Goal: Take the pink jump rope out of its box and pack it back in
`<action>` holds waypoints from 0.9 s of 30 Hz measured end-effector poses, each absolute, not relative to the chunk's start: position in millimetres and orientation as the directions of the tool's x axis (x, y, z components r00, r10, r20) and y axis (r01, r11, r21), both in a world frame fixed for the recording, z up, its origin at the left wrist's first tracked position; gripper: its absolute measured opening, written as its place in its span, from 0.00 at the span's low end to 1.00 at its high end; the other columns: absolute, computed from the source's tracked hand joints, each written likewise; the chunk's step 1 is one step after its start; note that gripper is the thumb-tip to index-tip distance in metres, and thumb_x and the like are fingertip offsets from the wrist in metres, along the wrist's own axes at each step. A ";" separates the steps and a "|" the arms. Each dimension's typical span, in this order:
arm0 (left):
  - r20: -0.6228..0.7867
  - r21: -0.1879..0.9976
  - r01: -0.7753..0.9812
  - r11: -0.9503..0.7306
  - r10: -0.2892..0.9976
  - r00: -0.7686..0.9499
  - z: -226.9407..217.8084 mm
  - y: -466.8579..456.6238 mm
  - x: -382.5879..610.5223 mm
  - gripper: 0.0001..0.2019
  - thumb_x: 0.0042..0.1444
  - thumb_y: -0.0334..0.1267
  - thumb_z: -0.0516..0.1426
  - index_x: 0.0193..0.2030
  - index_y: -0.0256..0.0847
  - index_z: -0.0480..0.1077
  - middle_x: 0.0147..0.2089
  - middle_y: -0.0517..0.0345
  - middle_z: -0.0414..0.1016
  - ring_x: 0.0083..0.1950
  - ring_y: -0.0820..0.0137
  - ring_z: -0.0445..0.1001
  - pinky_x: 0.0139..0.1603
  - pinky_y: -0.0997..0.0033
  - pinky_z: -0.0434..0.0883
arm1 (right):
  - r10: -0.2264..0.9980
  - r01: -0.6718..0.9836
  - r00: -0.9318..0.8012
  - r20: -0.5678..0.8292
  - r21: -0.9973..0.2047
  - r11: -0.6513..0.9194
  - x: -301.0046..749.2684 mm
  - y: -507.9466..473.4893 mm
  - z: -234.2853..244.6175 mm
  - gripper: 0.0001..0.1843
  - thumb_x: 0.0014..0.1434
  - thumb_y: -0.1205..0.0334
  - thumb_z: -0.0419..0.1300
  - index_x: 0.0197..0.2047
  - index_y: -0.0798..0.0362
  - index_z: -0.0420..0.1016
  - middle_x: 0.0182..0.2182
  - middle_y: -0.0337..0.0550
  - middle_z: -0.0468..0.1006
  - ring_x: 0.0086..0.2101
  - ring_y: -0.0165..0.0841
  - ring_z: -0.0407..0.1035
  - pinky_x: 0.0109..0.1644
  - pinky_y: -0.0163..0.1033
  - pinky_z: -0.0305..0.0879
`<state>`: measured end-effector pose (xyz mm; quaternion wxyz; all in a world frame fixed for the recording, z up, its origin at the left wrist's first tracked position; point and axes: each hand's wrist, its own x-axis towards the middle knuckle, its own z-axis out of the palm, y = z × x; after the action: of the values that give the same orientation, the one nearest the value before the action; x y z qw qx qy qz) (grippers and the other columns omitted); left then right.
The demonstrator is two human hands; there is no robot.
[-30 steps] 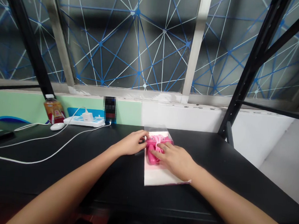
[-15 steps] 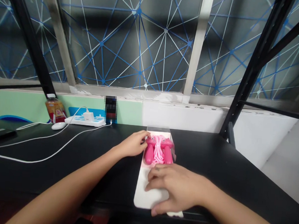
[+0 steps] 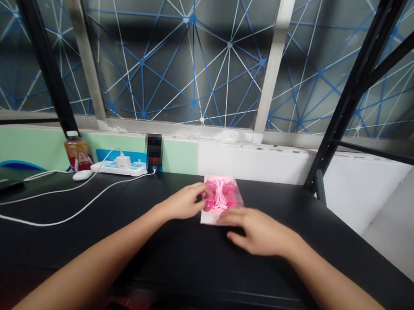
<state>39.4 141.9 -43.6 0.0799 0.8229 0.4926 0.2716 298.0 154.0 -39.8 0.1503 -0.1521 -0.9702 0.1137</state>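
Observation:
A pink skipping rope (image 3: pixel 220 196) with two handles lies bundled inside a clear-fronted package (image 3: pixel 210 217) on the black desk. Curled fingers of my left hand (image 3: pixel 186 201) grip the package's left side, near one handle. At its near right corner is my right hand (image 3: pixel 258 229), palm down. Its fingers are stretched out over the near edge and the thumb stands apart, resting low over the desk. Part of that corner is hidden under the right fingers.
Back left on the desk (image 3: pixel 171 261) stand a drink bottle (image 3: pixel 78 153) and a white power strip (image 3: pixel 121 169) with a charger. A white mouse (image 3: pixel 82 175) and a looped white cable (image 3: pixel 42 224) lie nearby. Black shelf posts (image 3: pixel 337 112) rise at both sides.
The long white card that stuck out toward me has gone into the package, which now looks much shorter. My right hand has moved forward; my left has stayed at the left side.

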 end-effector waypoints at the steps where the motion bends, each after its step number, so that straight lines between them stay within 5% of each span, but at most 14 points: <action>1: 0.354 0.410 0.765 -0.497 0.860 0.368 -41.7 141.7 38.7 0.10 0.62 0.39 0.52 0.46 0.43 0.71 0.54 0.54 0.72 0.51 0.65 0.72 0.53 0.66 0.69 | 0.369 0.295 -0.872 0.322 -0.255 0.921 299.3 158.8 -40.4 0.19 0.63 0.63 0.54 0.57 0.47 0.71 0.52 0.44 0.74 0.53 0.37 0.67 0.58 0.44 0.63; 5: 0.302 0.439 0.765 -0.472 0.879 0.370 -37.3 138.5 38.0 0.17 0.66 0.49 0.48 0.49 0.42 0.70 0.55 0.52 0.71 0.56 0.64 0.70 0.58 0.64 0.65 | 0.547 0.486 -0.737 0.397 -0.252 0.837 301.5 181.3 -54.0 0.28 0.61 0.55 0.58 0.63 0.50 0.63 0.58 0.53 0.66 0.58 0.44 0.61 0.61 0.52 0.60; 8: 0.268 0.389 0.778 -0.493 0.869 0.416 -38.6 133.5 39.1 0.22 0.55 0.53 0.60 0.51 0.42 0.68 0.58 0.50 0.67 0.54 0.61 0.71 0.55 0.64 0.67 | 0.625 0.563 -0.694 0.357 -0.273 0.780 300.7 190.2 -65.1 0.35 0.61 0.49 0.58 0.67 0.53 0.57 0.62 0.57 0.58 0.60 0.46 0.58 0.62 0.54 0.59; 10: 0.275 0.351 0.793 -0.498 0.864 0.421 -40.5 131.3 39.8 0.27 0.50 0.52 0.64 0.53 0.43 0.67 0.59 0.49 0.66 0.54 0.60 0.71 0.55 0.63 0.67 | 0.640 0.566 -0.674 0.368 -0.299 0.768 300.7 190.9 -67.1 0.32 0.63 0.49 0.55 0.67 0.53 0.56 0.61 0.56 0.58 0.60 0.45 0.57 0.63 0.53 0.58; 15: 0.341 0.305 0.806 -0.507 0.849 0.404 -42.6 133.5 38.1 0.13 0.63 0.43 0.52 0.51 0.43 0.68 0.53 0.51 0.70 0.52 0.63 0.71 0.54 0.63 0.67 | 0.559 0.437 -0.734 0.386 -0.363 0.823 306.8 194.5 -62.6 0.27 0.62 0.54 0.59 0.62 0.49 0.64 0.58 0.50 0.61 0.57 0.40 0.62 0.62 0.48 0.60; 20: 0.363 0.298 0.818 -0.492 0.851 0.380 -44.9 135.5 37.4 0.15 0.56 0.42 0.59 0.50 0.44 0.68 0.55 0.52 0.68 0.50 0.63 0.72 0.53 0.64 0.68 | 0.615 0.400 -0.668 0.420 -0.494 0.772 304.6 208.8 -67.3 0.14 0.59 0.65 0.59 0.49 0.50 0.74 0.51 0.48 0.67 0.40 0.33 0.71 0.47 0.42 0.71; 23: 0.329 0.311 0.862 -0.402 0.896 0.299 -44.0 134.6 38.3 0.13 0.57 0.42 0.57 0.48 0.44 0.70 0.44 0.55 0.72 0.38 0.67 0.73 0.43 0.67 0.69 | 0.675 0.448 -0.616 0.407 -0.524 0.725 302.5 209.6 -67.8 0.14 0.57 0.65 0.61 0.47 0.51 0.74 0.46 0.48 0.71 0.34 0.32 0.72 0.43 0.42 0.72; 27: 0.096 0.506 0.792 -0.343 0.934 0.343 -38.0 133.8 31.8 0.20 0.57 0.34 0.52 0.57 0.43 0.64 0.29 0.63 0.73 0.29 0.70 0.73 0.33 0.73 0.67 | 0.685 0.424 -0.708 0.171 -0.672 0.606 309.6 204.7 -61.9 0.20 0.63 0.61 0.54 0.58 0.53 0.64 0.29 0.39 0.75 0.27 0.32 0.73 0.35 0.40 0.72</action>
<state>31.8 133.8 -38.0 0.1891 0.7974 0.5412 0.1885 309.6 204.7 -61.9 0.2113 -0.3186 -0.8709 0.3087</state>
